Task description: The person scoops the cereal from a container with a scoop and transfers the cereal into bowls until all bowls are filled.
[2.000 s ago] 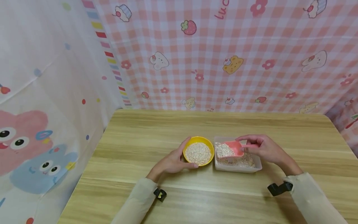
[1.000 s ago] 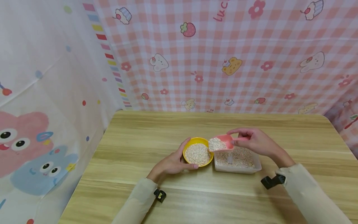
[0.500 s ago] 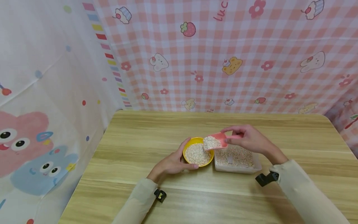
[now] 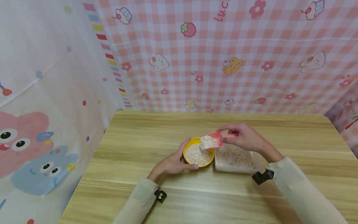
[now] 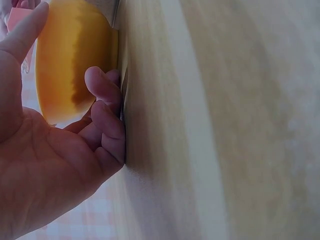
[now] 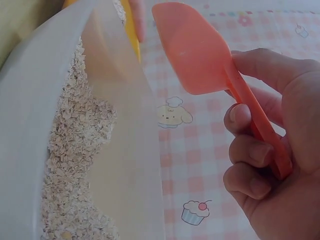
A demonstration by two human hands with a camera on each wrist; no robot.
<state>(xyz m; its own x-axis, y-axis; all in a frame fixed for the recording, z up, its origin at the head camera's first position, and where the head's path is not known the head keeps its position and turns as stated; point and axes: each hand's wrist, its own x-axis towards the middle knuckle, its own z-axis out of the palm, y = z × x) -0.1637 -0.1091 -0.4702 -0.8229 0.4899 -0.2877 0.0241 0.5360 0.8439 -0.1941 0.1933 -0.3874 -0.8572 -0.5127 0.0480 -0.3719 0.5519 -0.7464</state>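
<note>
My left hand (image 4: pixel 172 162) steadies a yellow bowl (image 5: pixel 70 55) of rolled oats (image 4: pixel 197 156), thumb at its near side and fingers round its left side. In the left wrist view the finger backs lie close to the tabletop. With my right hand (image 4: pixel 244 137) I grip the handle of a pink scoop (image 6: pixel 197 55). The scoop carries a heap of oats (image 4: pixel 208 142) and is over the bowl's right back part, roughly level. Directly right of the bowl stands a translucent plastic container (image 4: pixel 235 169) holding more oats (image 6: pixel 75 145); my right hand hovers above its back edge.
Both things stand on a wood-grain table (image 4: pixel 145 127). A pink checked cloth (image 4: pixel 179 77) hangs behind its back edge, and a white printed cloth (image 4: pixel 70 77) hangs along the left. A black wrist camera (image 4: pixel 263 177) juts from the right sleeve, another from the left.
My right hand has lifted the loaded scoop out of the container and carried it left, over the bowl. The left hand and bowl have stayed in place.
</note>
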